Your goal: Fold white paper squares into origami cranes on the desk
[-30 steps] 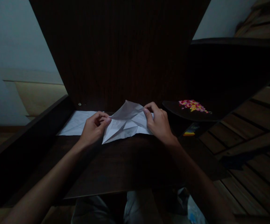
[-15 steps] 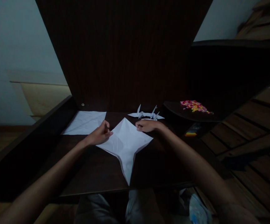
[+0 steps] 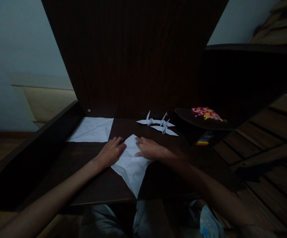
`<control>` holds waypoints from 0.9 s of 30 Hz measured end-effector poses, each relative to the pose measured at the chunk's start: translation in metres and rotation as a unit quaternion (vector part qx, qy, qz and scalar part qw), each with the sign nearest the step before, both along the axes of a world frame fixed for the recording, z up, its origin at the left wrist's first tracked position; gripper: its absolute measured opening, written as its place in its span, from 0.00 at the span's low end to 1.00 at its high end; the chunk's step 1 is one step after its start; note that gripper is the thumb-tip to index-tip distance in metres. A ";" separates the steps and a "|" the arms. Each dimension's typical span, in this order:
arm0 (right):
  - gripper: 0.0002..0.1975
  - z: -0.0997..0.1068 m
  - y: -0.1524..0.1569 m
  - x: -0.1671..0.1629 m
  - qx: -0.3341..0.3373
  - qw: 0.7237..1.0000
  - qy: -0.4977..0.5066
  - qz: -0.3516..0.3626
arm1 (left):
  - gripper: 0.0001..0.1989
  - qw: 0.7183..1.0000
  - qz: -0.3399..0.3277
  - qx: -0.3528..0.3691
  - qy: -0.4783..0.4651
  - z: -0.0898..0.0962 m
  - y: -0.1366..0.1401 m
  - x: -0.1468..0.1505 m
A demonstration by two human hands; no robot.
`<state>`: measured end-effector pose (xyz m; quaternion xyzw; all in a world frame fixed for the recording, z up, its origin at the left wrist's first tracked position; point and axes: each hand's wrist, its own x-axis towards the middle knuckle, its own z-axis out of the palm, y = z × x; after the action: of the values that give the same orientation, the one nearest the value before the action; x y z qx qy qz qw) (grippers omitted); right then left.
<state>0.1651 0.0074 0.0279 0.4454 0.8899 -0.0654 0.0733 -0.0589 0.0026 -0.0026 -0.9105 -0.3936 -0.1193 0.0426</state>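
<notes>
A creased white sheet of paper (image 3: 131, 168) lies cornerwise on the dark desk, one point toward me and one away. Over its upper left edge rests my left hand (image 3: 111, 151), palm down with the fingers stretched forward. My right hand (image 3: 149, 148) lies on the upper right part, its thumb apart from the fingers and touching the paper. Both hands cover the side corners in part. Beyond the right hand stand several folded paper cranes (image 3: 163, 127).
Another creased white sheet (image 3: 91, 129) lies at the back left, beside the desk's raised side panel (image 3: 34, 152). Small pink, red and yellow pieces (image 3: 208, 113) are heaped on a dark corner shelf (image 3: 186, 115) at right. A tall dark panel (image 3: 133, 59) rises behind.
The paper, raised and star-shaped before, now lies flatter as a diamond, nearer to me. Both hands have come down and closer together, their fingers going from pinching the edges to lying on it.
</notes>
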 end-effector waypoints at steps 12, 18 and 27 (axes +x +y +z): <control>0.46 -0.056 -0.028 0.021 0.026 0.984 0.178 0.009 | 0.36 0.995 -0.041 -0.082 -0.029 -0.026 -0.028 0.011; 0.49 -0.058 -0.035 0.025 0.080 0.979 0.183 0.043 | 0.56 0.990 -0.029 -0.136 0.020 -0.024 -0.030 0.009; 0.53 -0.047 -0.036 0.023 0.041 0.985 0.166 0.028 | 0.63 0.989 -0.030 -0.146 -0.008 -0.028 -0.030 0.011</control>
<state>0.1879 -0.0287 -0.0189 0.4064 0.9036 -0.0993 -0.0918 -0.0481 -0.0272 -0.0306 -0.9173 -0.3799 -0.0690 -0.0976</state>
